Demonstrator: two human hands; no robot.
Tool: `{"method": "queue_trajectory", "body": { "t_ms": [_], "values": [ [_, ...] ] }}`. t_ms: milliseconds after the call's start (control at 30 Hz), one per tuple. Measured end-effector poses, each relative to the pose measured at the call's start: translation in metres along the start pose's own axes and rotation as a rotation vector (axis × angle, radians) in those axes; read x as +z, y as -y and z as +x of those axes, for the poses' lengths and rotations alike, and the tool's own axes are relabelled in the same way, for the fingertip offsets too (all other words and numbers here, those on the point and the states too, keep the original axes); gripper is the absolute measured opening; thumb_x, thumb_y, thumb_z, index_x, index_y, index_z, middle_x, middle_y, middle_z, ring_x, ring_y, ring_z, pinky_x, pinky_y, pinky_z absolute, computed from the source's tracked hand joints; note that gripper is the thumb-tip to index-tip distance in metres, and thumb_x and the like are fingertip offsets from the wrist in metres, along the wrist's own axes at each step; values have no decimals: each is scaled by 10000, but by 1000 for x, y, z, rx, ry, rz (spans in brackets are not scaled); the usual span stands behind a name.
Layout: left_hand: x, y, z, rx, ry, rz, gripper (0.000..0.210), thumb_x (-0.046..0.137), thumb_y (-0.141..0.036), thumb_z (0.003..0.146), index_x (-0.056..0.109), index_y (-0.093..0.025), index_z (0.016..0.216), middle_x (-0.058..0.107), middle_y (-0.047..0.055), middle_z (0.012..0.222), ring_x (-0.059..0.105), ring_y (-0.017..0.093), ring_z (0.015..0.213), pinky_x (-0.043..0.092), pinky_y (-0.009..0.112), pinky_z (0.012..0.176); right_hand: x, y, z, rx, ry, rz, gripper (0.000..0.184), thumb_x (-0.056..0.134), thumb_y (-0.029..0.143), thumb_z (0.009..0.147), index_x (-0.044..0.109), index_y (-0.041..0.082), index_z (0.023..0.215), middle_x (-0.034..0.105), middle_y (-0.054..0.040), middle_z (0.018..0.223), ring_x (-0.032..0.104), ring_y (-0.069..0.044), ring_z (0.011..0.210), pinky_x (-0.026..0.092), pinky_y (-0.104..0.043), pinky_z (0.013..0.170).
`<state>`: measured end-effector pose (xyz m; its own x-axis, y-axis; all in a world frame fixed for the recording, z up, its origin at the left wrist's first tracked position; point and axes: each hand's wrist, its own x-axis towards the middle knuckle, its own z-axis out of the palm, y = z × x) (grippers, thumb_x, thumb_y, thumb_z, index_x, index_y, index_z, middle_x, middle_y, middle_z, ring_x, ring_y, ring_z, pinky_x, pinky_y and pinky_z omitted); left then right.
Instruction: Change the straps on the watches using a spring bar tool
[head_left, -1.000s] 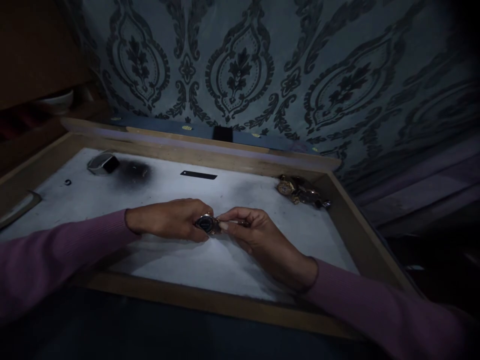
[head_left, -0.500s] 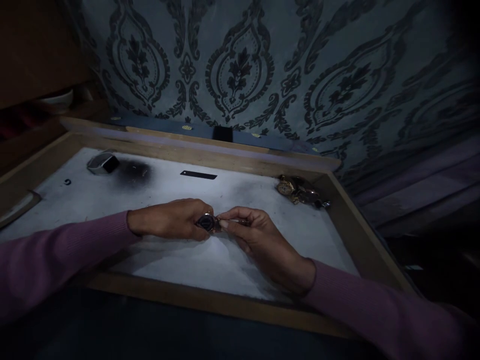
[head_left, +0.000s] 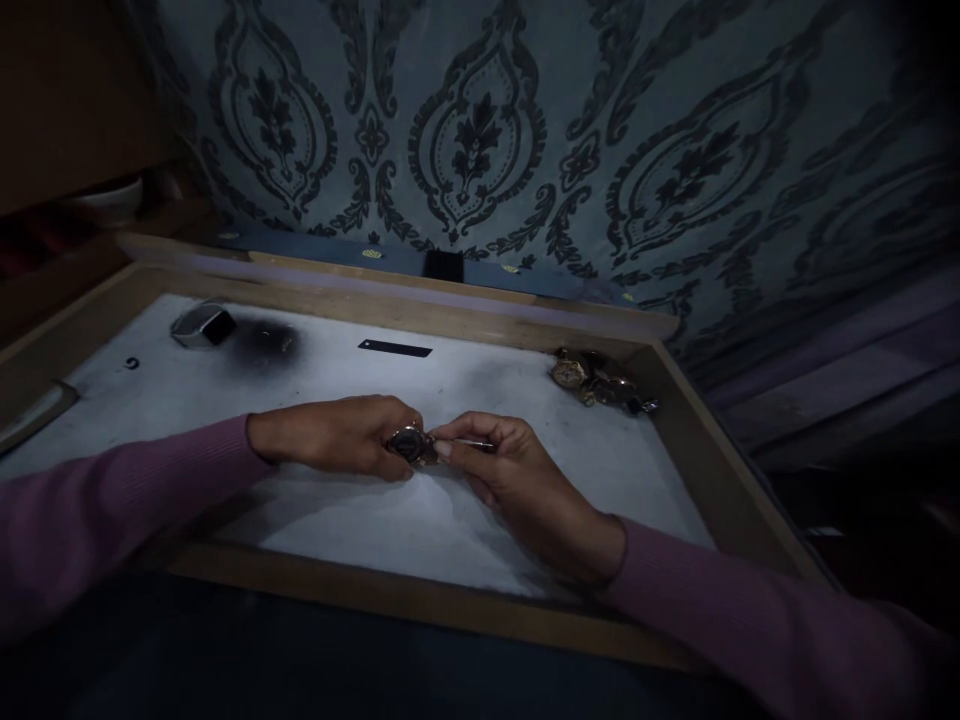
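My left hand (head_left: 349, 437) is closed around a wristwatch (head_left: 407, 444) with a dark round dial and a gold-toned rim, held just above the white board. My right hand (head_left: 510, 465) pinches a slim, shiny metal tool (head_left: 478, 444) between thumb and fingers. Its exact kind is hard to make out in the dim light. The fingertips of that hand meet the right side of the watch, at a brownish part by the case. Most of the strap is hidden by the hands.
A wooden frame (head_left: 420, 572) borders the white board (head_left: 322, 520). Several watches (head_left: 600, 380) lie heaped at the back right. A flat black strip (head_left: 394, 348) lies towards the back, a silver square-faced watch (head_left: 204, 325) at back left. Patterned wall covering (head_left: 480, 130) rises behind.
The whole view has shifted slightly. Both hands keep their hold at the watch, and the right fingers have turned a little, showing more of the shiny tool.
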<state>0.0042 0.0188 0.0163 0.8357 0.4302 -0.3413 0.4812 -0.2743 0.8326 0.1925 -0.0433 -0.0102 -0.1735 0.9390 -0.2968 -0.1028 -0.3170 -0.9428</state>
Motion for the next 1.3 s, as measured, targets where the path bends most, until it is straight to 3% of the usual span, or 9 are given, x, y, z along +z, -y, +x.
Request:
{"method": "queue_trajectory", "body": {
  "t_ms": [300,633,867,1300],
  "values": [
    [0,6,2,47,29,-81,177,591,-221,801,447,-173,710,390,-56,644,361,82,571,293,204,502,-2,-4,3,-26,17,-2,65,748,224,675,719,173,705,543,74,457,296,-21,336,231,-172,318],
    [0,4,0,37,30,-75,166,594,-220,791,456,-170,716,408,-58,655,369,81,580,300,204,517,-1,-4,3,25,38,6,200,852,221,576,722,166,718,637,49,592,305,1,327,230,-175,309],
    [1,4,2,30,66,-160,222,602,-245,788,430,-173,667,371,-62,608,332,81,546,273,211,491,-1,-1,1,-6,21,-35,173,838,210,590,735,179,726,649,41,610,320,-8,332,247,-177,304],
    [-4,-3,-4,4,101,-108,147,599,-214,775,467,-176,724,395,-60,619,360,86,550,292,206,484,1,-2,-4,-52,28,-93,136,801,210,637,747,172,756,666,24,620,334,-8,322,249,-173,296]
  ]
}}
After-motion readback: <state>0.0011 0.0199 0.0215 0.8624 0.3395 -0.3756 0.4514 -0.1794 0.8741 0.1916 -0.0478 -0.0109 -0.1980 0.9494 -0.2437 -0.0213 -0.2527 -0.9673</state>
